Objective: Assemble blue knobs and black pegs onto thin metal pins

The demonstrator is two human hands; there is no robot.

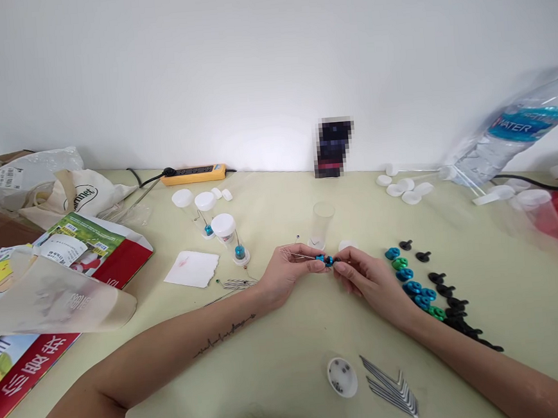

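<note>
Work on the small, glossy blue metal piece (329, 261) looked partway through. Three clear plastic tubes with round white caps (232, 240) stood to the left, at least two with a blue part at the base, and seemed finished. An uncapped clear plastic cylinder (323, 219), loose blue and green rounded metal parts (404, 275) and black stemmed parts (438, 278) on the pale yellow-green tabletop (254, 385) suggested that plenty was left.

The piece sat between the two hands, just in front of the cylinder. The left hand's (284, 276) fingers pinched its left end; the right hand's (364, 281) fingers gripped its dark right end. Its long axis ran roughly left to right, dark end toward the right hand, while a thin pale wire (302, 255) slanted up and left across the left hand.
</note>
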